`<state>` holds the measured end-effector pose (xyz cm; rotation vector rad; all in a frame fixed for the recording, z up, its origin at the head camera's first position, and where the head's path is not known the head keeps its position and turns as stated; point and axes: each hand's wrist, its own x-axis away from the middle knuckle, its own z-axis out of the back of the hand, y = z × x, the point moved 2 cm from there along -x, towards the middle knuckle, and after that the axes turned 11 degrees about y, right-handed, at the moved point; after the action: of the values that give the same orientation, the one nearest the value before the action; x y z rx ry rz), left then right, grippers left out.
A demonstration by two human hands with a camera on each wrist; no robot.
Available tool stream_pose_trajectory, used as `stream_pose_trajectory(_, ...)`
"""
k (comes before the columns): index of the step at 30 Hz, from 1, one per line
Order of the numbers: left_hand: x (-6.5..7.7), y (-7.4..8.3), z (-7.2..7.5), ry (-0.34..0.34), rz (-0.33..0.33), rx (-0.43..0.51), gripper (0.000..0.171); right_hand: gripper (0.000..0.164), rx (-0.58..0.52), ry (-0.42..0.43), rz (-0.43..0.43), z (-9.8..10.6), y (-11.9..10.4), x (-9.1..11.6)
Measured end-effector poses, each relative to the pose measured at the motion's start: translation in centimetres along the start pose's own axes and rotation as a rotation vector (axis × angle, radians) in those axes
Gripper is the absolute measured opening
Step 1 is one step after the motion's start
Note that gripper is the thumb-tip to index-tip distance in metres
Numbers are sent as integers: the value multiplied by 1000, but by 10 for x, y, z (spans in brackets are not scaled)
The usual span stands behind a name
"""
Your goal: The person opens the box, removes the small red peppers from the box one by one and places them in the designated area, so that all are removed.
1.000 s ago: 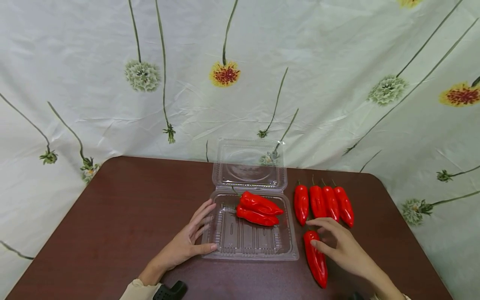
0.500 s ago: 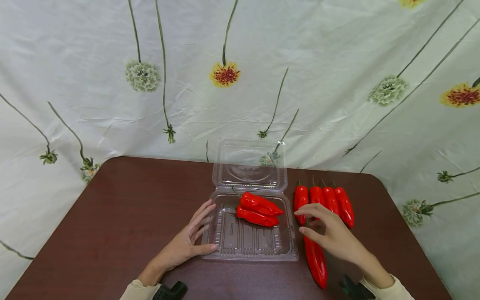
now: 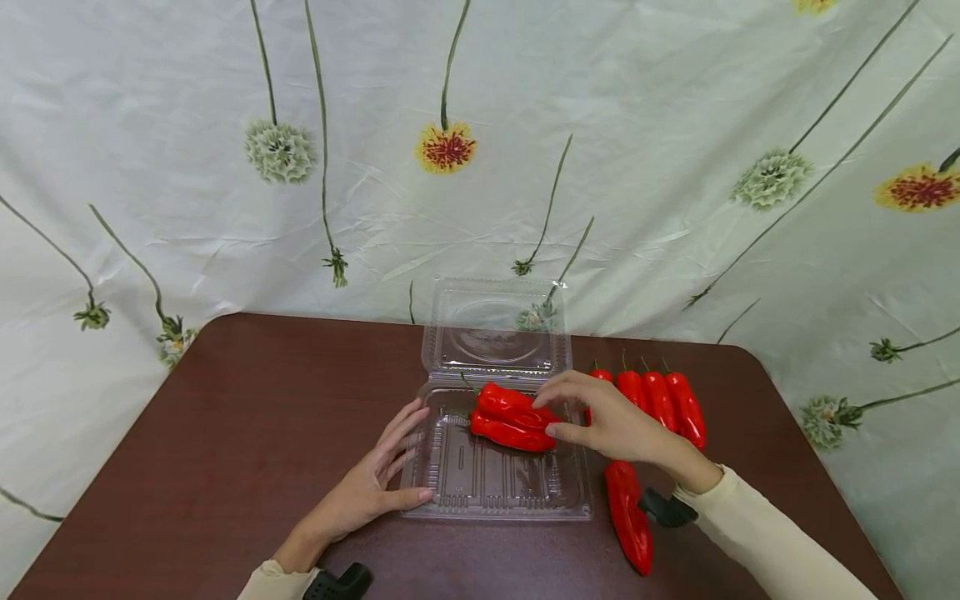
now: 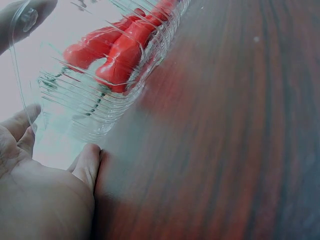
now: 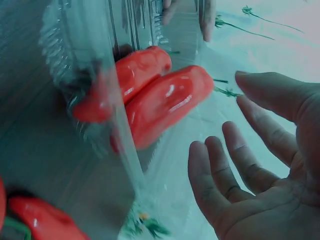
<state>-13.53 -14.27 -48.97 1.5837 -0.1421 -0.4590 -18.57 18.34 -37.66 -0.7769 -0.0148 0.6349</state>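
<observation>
Two glossy red peppers lie side by side in the right half of a clear plastic clamshell box, stems pointing left. Along the box's left rim rests my left hand, fingers spread and thumb at the front left corner. My right hand reaches over the right rim, fingers and thumb apart at the right ends of these peppers. The right wrist view shows nothing between the fingers of that hand, with the upper pepper just beyond them. Both peppers also show through the box wall in the left wrist view.
Right of the box, several more red peppers form a row, partly hidden by my right hand. One pepper lies nearer the front, beside my right wrist. The box's lid stands raised behind it, near the flowered cloth.
My right hand has moved left and away from me, from the front pepper past the row to over the box. My left hand and the peppers stay put.
</observation>
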Motion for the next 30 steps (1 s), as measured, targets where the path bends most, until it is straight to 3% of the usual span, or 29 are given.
stream_pose_trajectory(5,0,0,0,0,-1,2,94,31,-90,-47,-21,-13,5,-23)
stream_pose_trajectory(14,0,-1,0,4,6,-2,94,38,36,-45,18,-32,2,-43)
stream_pose_trajectory(30,-1,-1,-2,-4,-12,2,94,52,168,-88,96,-47,1,-44)
